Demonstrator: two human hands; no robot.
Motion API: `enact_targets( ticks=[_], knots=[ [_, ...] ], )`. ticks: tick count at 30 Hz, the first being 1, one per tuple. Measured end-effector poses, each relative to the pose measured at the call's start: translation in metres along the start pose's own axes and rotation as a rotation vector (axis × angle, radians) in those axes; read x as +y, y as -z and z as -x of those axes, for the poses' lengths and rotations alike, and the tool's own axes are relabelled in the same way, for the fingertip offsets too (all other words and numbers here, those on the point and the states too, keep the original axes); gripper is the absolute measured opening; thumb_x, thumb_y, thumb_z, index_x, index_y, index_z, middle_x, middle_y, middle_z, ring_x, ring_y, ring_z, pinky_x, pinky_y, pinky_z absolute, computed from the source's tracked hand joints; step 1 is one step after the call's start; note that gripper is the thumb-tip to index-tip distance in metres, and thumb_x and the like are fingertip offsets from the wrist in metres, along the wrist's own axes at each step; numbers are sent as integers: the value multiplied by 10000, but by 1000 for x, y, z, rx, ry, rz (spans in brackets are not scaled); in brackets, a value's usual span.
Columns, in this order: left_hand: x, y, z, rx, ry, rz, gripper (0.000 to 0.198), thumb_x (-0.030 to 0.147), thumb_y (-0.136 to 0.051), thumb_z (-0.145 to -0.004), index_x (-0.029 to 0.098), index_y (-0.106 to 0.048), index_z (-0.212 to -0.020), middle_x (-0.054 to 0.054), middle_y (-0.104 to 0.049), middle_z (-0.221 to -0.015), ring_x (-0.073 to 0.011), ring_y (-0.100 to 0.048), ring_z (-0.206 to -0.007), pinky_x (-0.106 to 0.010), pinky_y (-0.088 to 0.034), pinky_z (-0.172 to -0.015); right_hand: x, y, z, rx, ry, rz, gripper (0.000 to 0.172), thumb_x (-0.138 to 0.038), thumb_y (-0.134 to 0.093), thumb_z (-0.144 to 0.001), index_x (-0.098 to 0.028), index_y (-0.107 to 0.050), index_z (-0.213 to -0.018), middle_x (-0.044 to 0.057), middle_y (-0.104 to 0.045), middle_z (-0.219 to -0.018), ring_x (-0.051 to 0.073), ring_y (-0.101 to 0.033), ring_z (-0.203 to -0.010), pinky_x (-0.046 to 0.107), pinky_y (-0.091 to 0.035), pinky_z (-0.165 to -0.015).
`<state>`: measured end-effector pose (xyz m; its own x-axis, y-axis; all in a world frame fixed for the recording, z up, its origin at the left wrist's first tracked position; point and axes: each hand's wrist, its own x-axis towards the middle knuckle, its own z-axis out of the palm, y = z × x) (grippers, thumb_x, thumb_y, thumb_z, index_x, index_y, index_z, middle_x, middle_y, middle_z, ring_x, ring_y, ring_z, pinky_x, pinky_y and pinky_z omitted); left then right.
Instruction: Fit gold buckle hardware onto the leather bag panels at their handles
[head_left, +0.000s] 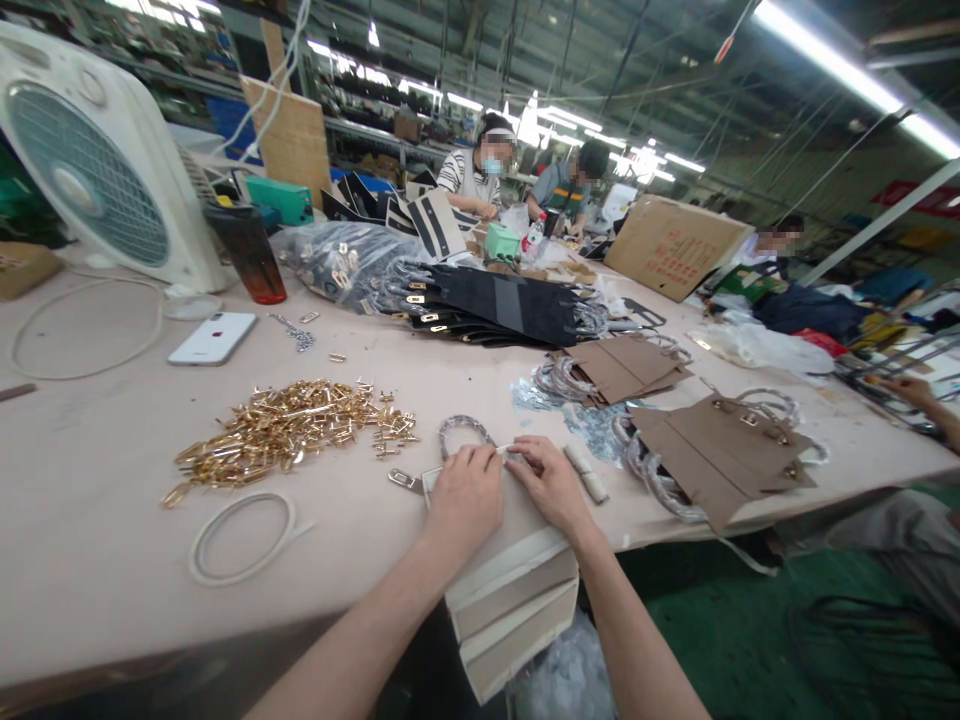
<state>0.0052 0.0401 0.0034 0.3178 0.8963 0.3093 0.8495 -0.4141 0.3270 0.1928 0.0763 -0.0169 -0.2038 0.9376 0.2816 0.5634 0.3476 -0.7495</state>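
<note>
A pale bag piece (517, 590) hangs over the table's front edge, its upper part flat on the table under both hands. My left hand (466, 487) lies on its left side, fingers bent together at the top edge. My right hand (546, 480) is at the same edge, thumb and fingers close together; what lies between them is too small to make out. A plastic-wrapped handle loop (463, 428) sticks out beyond the fingers. A strap with a metal plate (405, 480) pokes out at the left. A small rolled piece (586, 474) lies right of my right hand.
Gold metal fittings (292, 425) are heaped at left, behind a tape roll (244, 538). A phone (213, 338), a cup (251, 255) and a fan (97, 170) stand farther left. Black pieces (502, 302) lie behind, brown bag pieces (724, 450) at right. Several people sit beyond.
</note>
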Motion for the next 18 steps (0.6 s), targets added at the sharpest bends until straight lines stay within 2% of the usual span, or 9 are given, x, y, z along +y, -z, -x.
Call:
enact_targets(
  ticks=[6, 12, 16, 18],
  knots=[
    [-3, -8, 2, 72, -17, 16, 288, 280, -562, -995, 194, -650, -1255, -109, -661, -1308, -294, -557, -1165, -487, -478, -997, 7, -6, 4, 78, 37, 58, 219, -352, -671, -961, -261, -788, -1122, 102, -713, -1174, 254, -676, -1108, 410, -550, -989],
    [-5, -8, 1, 89, -64, 32, 376, 267, -558, -1015, 292, -589, -1390, -90, -651, -1297, -295, -562, -1139, -477, -480, -942, 1, -10, 18, 113, 27, 215, 298, -348, -586, -1006, -320, -746, -1256, 117, -650, -1297, 287, -638, -1171, 489, -516, -1070],
    [-5, -6, 1, 73, -110, -10, 295, 266, -558, -1019, 310, -644, -1298, -100, -633, -1318, -309, -554, -1146, -475, -473, -921, 6, 3, 23, 4, 41, 71, 416, -350, -629, -976, -294, -658, -1387, 111, -633, -1356, 274, -599, -1271, 473, -496, -1114],
    [-4, -5, 1, 60, -118, -32, 256, 265, -553, -1022, 311, -660, -1250, -96, -626, -1343, -314, -547, -1163, -475, -467, -922, 13, 18, 22, 50, 7, 17, 472, -382, -643, -960, -279, -620, -1421, 112, -620, -1385, 265, -611, -1251, 452, -529, -1066]
  ],
)
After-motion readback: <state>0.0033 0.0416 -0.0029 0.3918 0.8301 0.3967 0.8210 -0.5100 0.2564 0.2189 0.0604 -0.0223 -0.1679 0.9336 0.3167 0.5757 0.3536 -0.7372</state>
